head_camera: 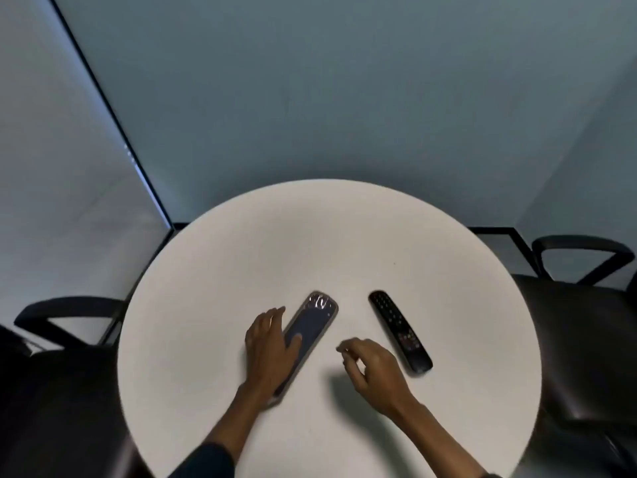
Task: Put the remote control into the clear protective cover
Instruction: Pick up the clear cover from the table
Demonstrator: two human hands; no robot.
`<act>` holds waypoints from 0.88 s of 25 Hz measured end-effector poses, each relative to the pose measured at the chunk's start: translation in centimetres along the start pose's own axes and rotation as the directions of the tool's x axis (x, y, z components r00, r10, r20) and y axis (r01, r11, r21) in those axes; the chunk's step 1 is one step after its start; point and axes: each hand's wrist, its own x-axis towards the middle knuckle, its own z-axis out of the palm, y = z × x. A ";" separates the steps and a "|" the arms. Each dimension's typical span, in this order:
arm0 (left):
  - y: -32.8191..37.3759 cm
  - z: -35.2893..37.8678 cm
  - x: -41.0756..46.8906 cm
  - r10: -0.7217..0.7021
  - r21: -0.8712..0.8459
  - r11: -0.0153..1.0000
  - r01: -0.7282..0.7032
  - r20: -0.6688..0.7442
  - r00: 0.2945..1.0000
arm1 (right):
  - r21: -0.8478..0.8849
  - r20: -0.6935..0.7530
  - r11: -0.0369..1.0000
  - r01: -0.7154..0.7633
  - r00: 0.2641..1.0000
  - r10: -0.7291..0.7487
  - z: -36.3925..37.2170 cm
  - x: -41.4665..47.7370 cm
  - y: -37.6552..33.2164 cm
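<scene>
A clear protective cover [312, 322] lies flat on the round white table [344, 243], angled up to the right, its glossy far end free. My left hand [270, 346] rests on its near half, thumb on top and fingers spread along its left side. A black remote control [400, 331] lies to the right, angled up to the left, buttons facing up. My right hand [372, 367] hovers between the two, just left of the remote's near end, fingers loosely curled and holding nothing.
Black office chairs stand on either side, one at the left [62, 339] and one at the right [582, 305]. A grey wall rises behind the table's far edge.
</scene>
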 end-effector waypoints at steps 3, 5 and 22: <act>-0.1 1.0 -0.4 -0.143 0.114 0.986 0.123 0.186 0.972 | -0.043 0.210 0.999 -0.018 0.977 0.027 1.5 -0.4 -0.6; 0.0 1.4 -1.0 -0.241 0.142 0.967 0.211 0.243 0.940 | -0.029 0.296 0.998 -0.055 0.953 0.061 2.3 -0.6 -1.0; 5.4 1.1 -2.8 -0.312 -0.799 0.178 0.575 0.508 0.803 | 0.541 0.278 0.685 -0.488 0.873 0.402 1.9 -2.8 -3.1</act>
